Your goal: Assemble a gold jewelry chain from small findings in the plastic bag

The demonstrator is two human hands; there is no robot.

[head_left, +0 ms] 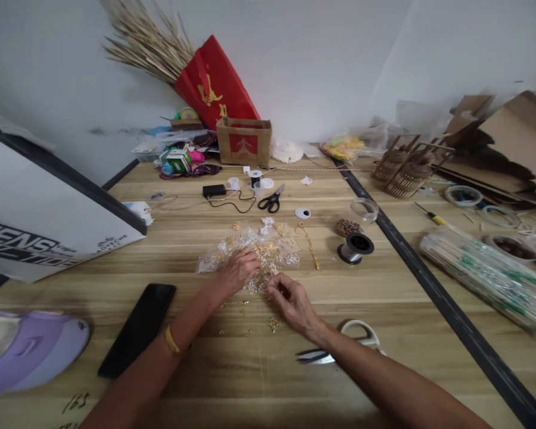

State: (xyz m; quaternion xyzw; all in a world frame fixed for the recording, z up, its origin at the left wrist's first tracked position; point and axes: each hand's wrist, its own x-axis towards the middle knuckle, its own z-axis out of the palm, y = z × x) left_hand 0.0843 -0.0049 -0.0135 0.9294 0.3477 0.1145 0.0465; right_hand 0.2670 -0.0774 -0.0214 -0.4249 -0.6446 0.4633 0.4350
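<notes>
My left hand (239,272) lies over a heap of small gold and silver jewelry findings (268,253), spread on and among clear plastic bags. Its fingers are bent and pressed together; anything between them is too small to make out. At the heap's near right edge, my right hand (292,301) has thumb and fingers closed in a pinch, and what it holds is hidden. A thin gold chain (236,303) lies on the table just below the heap, running toward the right fingertips. Little gold pieces (272,324) sit nearer me. Another gold chain (309,245) lies right of the heap.
White-handled scissors (360,333) lie beneath my right forearm. A black phone (138,328) is beside my left arm. Farther off are black scissors (272,199), a wire spool (356,248) and a bead jar (351,223). Wrapped sticks (486,274) lie at right, a white box (53,208) at left.
</notes>
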